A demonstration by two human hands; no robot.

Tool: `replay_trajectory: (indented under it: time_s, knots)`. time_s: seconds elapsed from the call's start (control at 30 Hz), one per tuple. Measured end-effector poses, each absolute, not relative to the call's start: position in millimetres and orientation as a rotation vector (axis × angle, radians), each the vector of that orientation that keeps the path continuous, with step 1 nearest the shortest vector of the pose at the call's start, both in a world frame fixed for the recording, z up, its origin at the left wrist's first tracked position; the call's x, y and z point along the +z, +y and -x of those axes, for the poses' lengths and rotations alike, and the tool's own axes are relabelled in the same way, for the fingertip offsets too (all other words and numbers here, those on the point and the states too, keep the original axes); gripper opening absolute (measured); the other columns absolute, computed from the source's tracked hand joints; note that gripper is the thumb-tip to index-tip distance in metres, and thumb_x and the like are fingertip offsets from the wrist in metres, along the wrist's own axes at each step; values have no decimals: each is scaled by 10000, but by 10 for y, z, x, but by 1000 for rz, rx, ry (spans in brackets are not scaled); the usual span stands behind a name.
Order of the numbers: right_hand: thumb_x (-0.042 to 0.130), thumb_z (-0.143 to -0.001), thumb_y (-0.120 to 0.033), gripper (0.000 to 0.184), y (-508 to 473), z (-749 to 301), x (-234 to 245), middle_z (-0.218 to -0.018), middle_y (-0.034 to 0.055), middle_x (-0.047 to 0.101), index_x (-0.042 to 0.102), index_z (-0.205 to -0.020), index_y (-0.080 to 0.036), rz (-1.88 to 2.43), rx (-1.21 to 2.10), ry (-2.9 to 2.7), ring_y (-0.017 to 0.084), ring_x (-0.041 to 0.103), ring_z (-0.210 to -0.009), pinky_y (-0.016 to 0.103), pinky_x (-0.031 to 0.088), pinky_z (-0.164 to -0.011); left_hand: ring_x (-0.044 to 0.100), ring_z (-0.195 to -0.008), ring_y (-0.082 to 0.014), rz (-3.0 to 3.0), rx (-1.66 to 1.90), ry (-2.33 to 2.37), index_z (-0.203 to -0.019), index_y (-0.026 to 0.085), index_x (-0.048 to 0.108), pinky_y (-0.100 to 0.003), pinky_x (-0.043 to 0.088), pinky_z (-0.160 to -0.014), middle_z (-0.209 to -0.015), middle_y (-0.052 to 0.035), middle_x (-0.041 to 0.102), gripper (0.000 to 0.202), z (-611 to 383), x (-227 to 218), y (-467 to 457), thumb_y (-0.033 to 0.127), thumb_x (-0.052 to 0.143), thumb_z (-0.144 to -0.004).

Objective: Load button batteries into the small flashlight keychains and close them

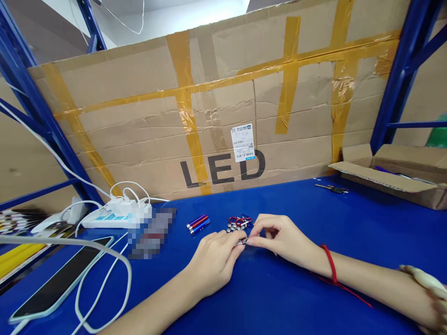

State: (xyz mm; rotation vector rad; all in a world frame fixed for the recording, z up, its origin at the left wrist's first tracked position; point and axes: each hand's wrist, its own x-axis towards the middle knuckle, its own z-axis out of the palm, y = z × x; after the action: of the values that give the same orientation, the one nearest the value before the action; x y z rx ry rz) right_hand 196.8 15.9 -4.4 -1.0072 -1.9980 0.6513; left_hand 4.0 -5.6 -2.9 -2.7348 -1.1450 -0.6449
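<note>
My left hand (214,260) is closed around a small cylinder with a silvery end (241,241); most of it is hidden by the fingers. At that end, the thumb and forefinger of my right hand (279,237) meet in a pinch, and whatever lies between them is too small to make out. Just behind the hands sits a little heap of silvery round pieces (235,227), with red and blue carabiner clips (240,220) against it. Small metallic tubes in red and blue, like mini flashlights (199,224), lie side by side left of the heap.
A phone (64,281) and looping white cables (129,274) lie at left, near a white power strip (111,215). Keys (331,188) and an open cardboard box (394,174) are at the back right. A large taped cardboard sheet (146,135) stands behind the blue tabletop.
</note>
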Motion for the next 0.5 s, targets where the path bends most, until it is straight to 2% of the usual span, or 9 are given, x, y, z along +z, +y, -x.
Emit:
replay_trajectory:
  time_s: [0.3, 0.5]
  knots:
    - [656, -686, -456, 307, 154, -1954, -38, -667, -1, 556, 648, -634, -153, 931, 772, -1944, 45, 389, -451, 207, 313, -432, 603, -753, -143, 2818, -637, -1157, -1033, 220, 496, -250, 442, -677, -867, 7, 647, 228, -49, 4, -57, 254, 305, -914]
    - [681, -658, -451, 311, 142, -1965, -43, -689, -3, 551, 633, -644, -144, 942, 867, -1920, 32, 409, -413, 206, 319, -419, 618, -865, -133, 2914, -670, -1190, -1089, 248, 481, -223, 463, -709, -1001, 22, 644, 250, -34, 1, -63, 263, 298, -920]
